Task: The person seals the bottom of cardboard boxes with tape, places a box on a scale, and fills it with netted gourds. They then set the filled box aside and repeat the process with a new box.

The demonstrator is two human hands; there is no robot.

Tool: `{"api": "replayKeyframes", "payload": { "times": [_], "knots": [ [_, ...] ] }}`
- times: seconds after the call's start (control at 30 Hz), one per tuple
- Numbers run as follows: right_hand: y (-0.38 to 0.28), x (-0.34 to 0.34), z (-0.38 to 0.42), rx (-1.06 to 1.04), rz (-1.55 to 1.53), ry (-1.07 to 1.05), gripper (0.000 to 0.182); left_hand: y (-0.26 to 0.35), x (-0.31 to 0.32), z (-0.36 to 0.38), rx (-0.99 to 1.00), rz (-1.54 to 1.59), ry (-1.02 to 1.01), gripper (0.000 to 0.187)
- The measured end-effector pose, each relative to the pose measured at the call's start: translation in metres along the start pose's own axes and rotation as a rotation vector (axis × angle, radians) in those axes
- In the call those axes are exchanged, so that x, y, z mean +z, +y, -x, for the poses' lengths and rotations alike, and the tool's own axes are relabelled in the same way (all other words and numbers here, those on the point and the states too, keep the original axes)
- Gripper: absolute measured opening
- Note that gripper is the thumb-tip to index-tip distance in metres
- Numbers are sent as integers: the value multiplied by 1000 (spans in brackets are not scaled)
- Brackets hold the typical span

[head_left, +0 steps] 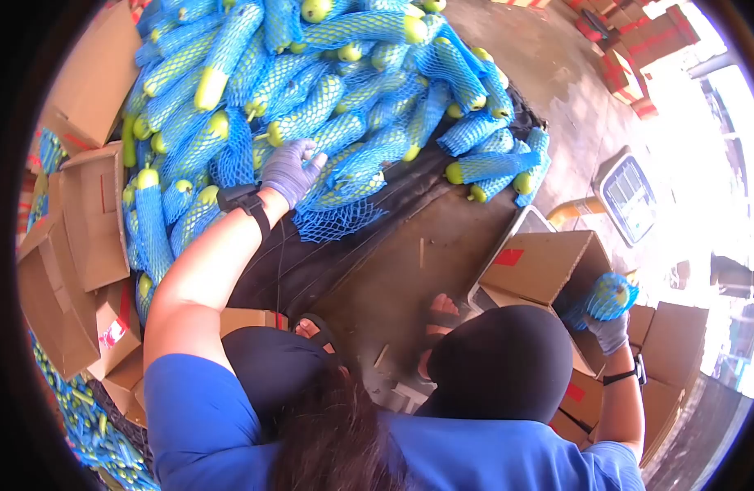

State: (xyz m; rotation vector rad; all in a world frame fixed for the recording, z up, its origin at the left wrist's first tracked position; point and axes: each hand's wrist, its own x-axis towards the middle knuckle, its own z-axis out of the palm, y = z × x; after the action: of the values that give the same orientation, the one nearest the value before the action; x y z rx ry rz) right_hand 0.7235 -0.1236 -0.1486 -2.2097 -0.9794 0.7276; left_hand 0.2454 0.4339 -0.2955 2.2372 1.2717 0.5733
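My left hand (291,172), in a grey glove, is over the near side of a big heap of green gourds (311,105), most of them in blue foam net sleeves. Its fingers are loosely bent and a little apart, beside a gourd whose pale stem end pokes out. An empty-looking stretch of blue netting (337,221) spreads just below that hand. Off to the right, my gloved right hand (610,331) is closed around a netted gourd (612,296), held end-up at the mouth of an open cardboard box (540,266).
The box stands on a scale with a display (626,196) on a yellow post. More cardboard boxes (94,217) lean along the left, with others (671,344) at the lower right. Black sheeting (270,274) lies under the heap. Several boxes (630,74) sit farther back.
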Motion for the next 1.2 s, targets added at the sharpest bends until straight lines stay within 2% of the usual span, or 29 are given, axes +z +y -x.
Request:
{"api": "replayKeyframes", "payload": {
  "times": [0.03, 0.1, 0.13, 0.2, 0.23, 0.3, 0.33, 0.37, 0.43, 0.5, 0.53, 0.57, 0.63, 0.67, 0.7, 0.73, 0.77, 0.8, 0.87, 0.9, 0.93, 0.97, 1.03, 1.07, 1.13, 1.17, 1.2],
  "knots": [
    [-1, -5, 2, -20, 57, 34, 82, 33, -8, 4, 82, -90, -50, 54],
    [-57, -6, 5, -164, -259, 114, 77, 61, 13, 2, 97, -234, -177, 74],
    [-82, -9, 5, -156, -256, 131, 77, 79, 21, 3, 50, -319, -271, 83],
    [-122, -9, 6, -166, -43, 133, 72, 101, 37, 1, -78, -483, -468, 101],
    [-131, -4, 8, -155, -33, 160, 72, 109, 41, 0, -49, -472, -471, 101],
    [-145, 0, 8, -187, 97, 185, 66, 114, 43, 2, -173, -536, -489, 105],
    [-145, -2, 8, -252, 311, 134, 67, 111, 44, -2, -199, -490, -479, 108],
    [-145, -5, 8, -331, 517, 98, 68, 105, 45, -2, -171, -416, -407, 104],
    [-151, 7, 13, -205, 242, 123, 71, 69, 49, -2, -8, -293, -245, 91],
    [-156, 7, 14, -184, 277, 129, 72, 27, 56, -5, -5, -179, -131, 75],
    [-163, 8, 11, -163, 179, 139, 72, 3, 65, -5, -28, -129, -31, 65],
    [-168, 6, 7, -144, 79, 148, 73, -16, 70, -5, -99, 72, -16, 58],
    [-203, -9, -14, -135, -190, 68, 97, -12, 55, 4, -128, 207, 16, 52],
    [-234, -7, -29, -186, -294, 106, 95, -6, 49, 5, -124, 208, 19, 52],
    [-240, -16, -55, -188, -184, 44, 84, 3, 44, 5, -178, 268, 9, 51],
    [-282, -3, -76, -263, -214, 27, 67, 11, 43, 3, -232, 331, 1, 49],
    [-285, 5, -109, -229, -275, -52, 54, 14, 52, -7, -136, 477, -98, 49],
    [-301, 23, -138, -284, -325, -110, 45, 17, 59, -18, -38, 618, -194, 48],
    [-326, 74, -187, -155, -406, -198, 48, 118, 23, -4, -110, 1174, -461, 47],
    [-326, 101, -214, -52, -330, -268, 52, 138, 24, -4, -92, 1354, -616, 52],
    [-330, 136, -224, -14, -348, -244, 55, 150, 33, -5, -141, 1551, -776, 56],
    [-322, 167, -239, 64, -354, -328, 61, 183, 21, 10, -1, 1474, -716, 67],
    [-314, 230, -254, 195, 5, -280, 62, 197, 34, 9, 79, 1505, -681, 76],
    [-317, 244, -254, 265, 54, -359, 61, 189, 37, 10, 85, 1510, -675, 76],
    [-315, 270, -262, 353, 104, -527, 62, 166, 45, 14, -129, 1596, -692, 76],
    [-301, 272, -272, 386, -2, -616, 64, 154, 50, 12, -156, 1606, -654, 76],
    [-287, 280, -286, 436, -164, -723, 67, 135, 49, 12, -323, 1562, -713, 70]
  ]
}}
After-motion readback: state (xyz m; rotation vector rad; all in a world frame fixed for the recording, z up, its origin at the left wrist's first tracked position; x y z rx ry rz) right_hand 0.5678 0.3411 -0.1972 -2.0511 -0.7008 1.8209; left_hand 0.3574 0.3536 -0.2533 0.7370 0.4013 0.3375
